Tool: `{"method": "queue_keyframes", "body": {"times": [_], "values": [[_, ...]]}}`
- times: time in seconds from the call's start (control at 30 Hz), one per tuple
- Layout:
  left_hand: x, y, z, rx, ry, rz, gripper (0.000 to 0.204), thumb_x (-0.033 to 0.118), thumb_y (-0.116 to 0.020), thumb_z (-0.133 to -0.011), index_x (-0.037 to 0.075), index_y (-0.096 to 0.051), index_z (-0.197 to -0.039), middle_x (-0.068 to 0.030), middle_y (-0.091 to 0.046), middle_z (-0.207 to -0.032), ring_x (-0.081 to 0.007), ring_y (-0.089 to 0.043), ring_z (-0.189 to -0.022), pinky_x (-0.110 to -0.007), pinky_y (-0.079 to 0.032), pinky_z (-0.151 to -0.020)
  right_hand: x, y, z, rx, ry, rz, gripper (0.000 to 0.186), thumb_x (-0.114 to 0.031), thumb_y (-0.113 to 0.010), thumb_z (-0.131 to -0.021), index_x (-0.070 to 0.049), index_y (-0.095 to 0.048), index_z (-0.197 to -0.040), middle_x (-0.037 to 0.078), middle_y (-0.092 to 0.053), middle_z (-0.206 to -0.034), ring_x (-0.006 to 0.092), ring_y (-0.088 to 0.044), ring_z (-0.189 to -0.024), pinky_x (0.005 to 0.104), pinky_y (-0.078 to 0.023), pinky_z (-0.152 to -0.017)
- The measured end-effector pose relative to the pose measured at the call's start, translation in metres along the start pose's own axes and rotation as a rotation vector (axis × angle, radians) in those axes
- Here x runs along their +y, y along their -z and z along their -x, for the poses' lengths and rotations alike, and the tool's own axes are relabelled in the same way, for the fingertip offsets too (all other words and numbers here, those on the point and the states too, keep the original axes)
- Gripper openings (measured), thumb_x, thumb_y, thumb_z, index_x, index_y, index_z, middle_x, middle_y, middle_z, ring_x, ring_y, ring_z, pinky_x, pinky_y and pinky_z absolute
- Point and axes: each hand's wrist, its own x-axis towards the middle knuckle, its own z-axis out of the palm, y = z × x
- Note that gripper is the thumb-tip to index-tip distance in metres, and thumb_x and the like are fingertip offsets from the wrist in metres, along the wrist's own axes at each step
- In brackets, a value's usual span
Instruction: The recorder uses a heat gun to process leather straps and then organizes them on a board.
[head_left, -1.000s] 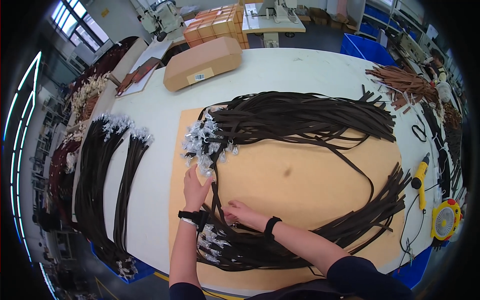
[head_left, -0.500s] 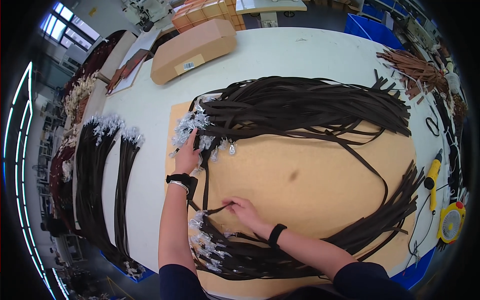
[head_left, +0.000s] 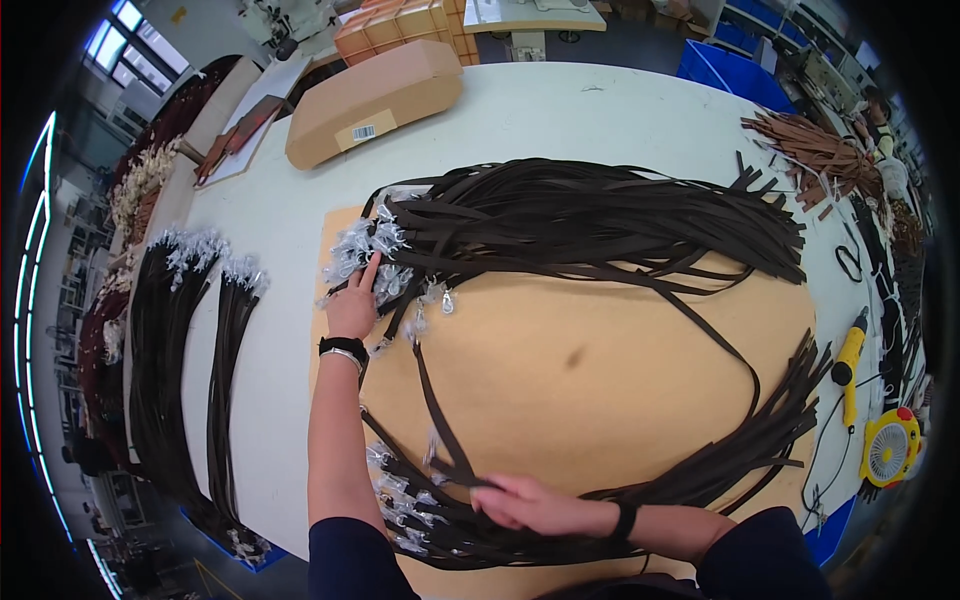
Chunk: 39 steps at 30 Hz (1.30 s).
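Right hand [head_left: 525, 503] moved bodyward, dark strap [head_left: 444, 425] in fingertips.

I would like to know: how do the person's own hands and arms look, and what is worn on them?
The left hand and right hand are without gloves. The left sleeve and right sleeve are dark navy. The left wrist has a black strap beside a silvery band; the right, a plain black band.
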Motion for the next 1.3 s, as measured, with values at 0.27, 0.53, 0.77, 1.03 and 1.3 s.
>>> {"method": "queue_keyframes", "body": {"times": [0.27,0.53,0.77,1.03,1.3], "values": [[0.088,0.106,0.062,-0.102,-0.194,1.114,0.057,0.027,-0.067,-0.094,0.005,-0.050,-0.143,-0.0185,-0.047,-0.149,-0.0326,-0.049,-0.134,-0.037,-0.037,-0.111,-0.077,0.031,0.099,0.446,0.062,0.286,0.020,-0.023,-0.060,-0.101,-0.003,-0.062,-0.096,-0.007,-0.043,-0.068,0.0037,-0.038,-0.060,0.0209,-0.031,-0.054],[0.191,0.198,0.225,-0.189,-0.788,0.795,0.043,0.023,-0.057,-0.100,0.006,-0.054,-0.139,-0.0143,-0.062,-0.130,-0.0311,-0.057,-0.122,-0.039,-0.041,-0.107,-0.109,-0.049,0.127,0.410,0.076,0.582,0.025,-0.022,-0.067,-0.090,-0.001,-0.066,-0.103,0.003,-0.062,-0.070,0.0106,-0.056,-0.057,0.0277,-0.045,-0.052],[0.178,0.265,0.278,-0.159,-0.646,0.889,0.026,0.021,-0.048,-0.103,0.002,-0.066,-0.103,-0.0059,-0.058,-0.067,-0.0191,-0.061,-0.062,-0.030,-0.049,-0.063,-0.115,-0.098,0.156,0.486,0.534,0.952,0.020,-0.018,-0.072,-0.082,0.000,-0.066,-0.087,0.009,-0.062,-0.067,0.0134,-0.056,-0.058,0.0294,-0.045,-0.056],[0.120,0.301,0.371,-0.092,-0.301,1.181,0.044,0.034,-0.036,-0.109,0.003,-0.057,-0.087,0.0023,-0.047,-0.057,-0.0070,-0.045,-0.046,-0.024,-0.047,-0.057,-0.178,-0.178,0.191,0.576,0.881,1.039,0.015,-0.012,-0.075,-0.082,0.001,-0.069,-0.085,0.005,-0.068,-0.068,0.0061,-0.058,-0.063,0.0239,-0.043,-0.058],[0.078,0.368,0.428,0.203,-0.291,0.927,0.023,0.019,-0.052,-0.102,-0.002,-0.059,-0.098,0.0005,-0.049,-0.070,-0.0064,-0.045,-0.064,-0.024,-0.044,-0.063,-0.234,-0.212,0.207,0.652,1.065,1.474,0.031,-0.022,-0.085,-0.074,-0.003,-0.064,-0.086,0.005,-0.063,-0.065,0.0127,-0.055,-0.060,0.0293,-0.042,-0.059]]}}
